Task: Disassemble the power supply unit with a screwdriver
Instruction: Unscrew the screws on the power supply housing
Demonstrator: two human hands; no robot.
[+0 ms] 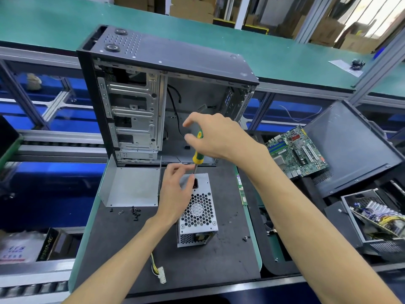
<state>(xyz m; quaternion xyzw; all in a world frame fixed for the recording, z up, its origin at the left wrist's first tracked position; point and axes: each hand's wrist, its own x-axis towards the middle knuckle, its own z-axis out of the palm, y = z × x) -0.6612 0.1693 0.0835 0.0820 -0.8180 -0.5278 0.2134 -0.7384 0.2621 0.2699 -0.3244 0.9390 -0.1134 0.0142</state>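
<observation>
An open computer case (166, 95) stands upright at the far side of the table (214, 260), with the power supply unit (198, 212) lying just before it. The right hand (215, 137) grips the screwdriver (197, 154) handle, tip down at the unit's far end. The left hand (177, 189) rests on the unit, fingers pinching near the shaft.

Green-yellow screwdriver handle (198, 145); silver power supply (198, 212), honeycomb grille; black mat (219, 255); green table (285, 60); green motherboard (298, 152); black screws (135, 212).
</observation>
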